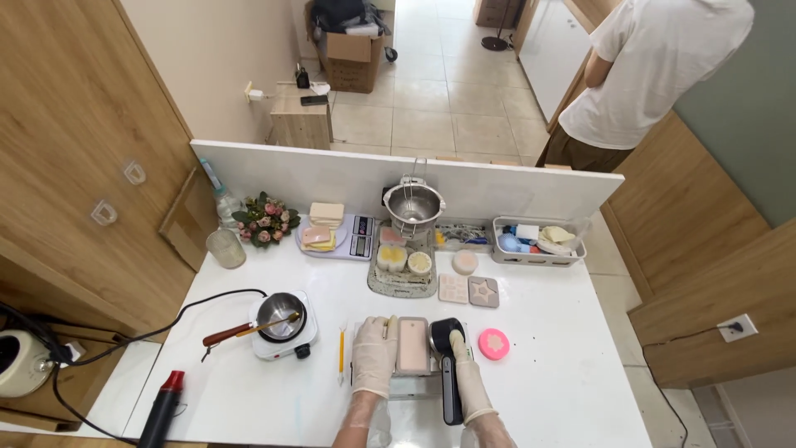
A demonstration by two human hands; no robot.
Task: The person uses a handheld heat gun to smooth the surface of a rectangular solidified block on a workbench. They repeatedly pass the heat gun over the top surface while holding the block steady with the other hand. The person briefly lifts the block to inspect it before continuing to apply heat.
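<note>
Both my hands wear thin clear gloves at the near edge of a white table. My left hand rests against the left side of a rectangular mould filled with pale pink material. My right hand grips a black handheld tool beside the mould's right side; its rounded head points toward the mould. A yellow pencil-like stick lies just left of my left hand. A round pink mould with a star shape sits to the right.
A small hot plate with a metal pot stands to the left, its cord trailing off. A scale, flowers, a grey tray, flat moulds, a metal pitcher and a bin line the back. A person in white stands beyond the partition.
</note>
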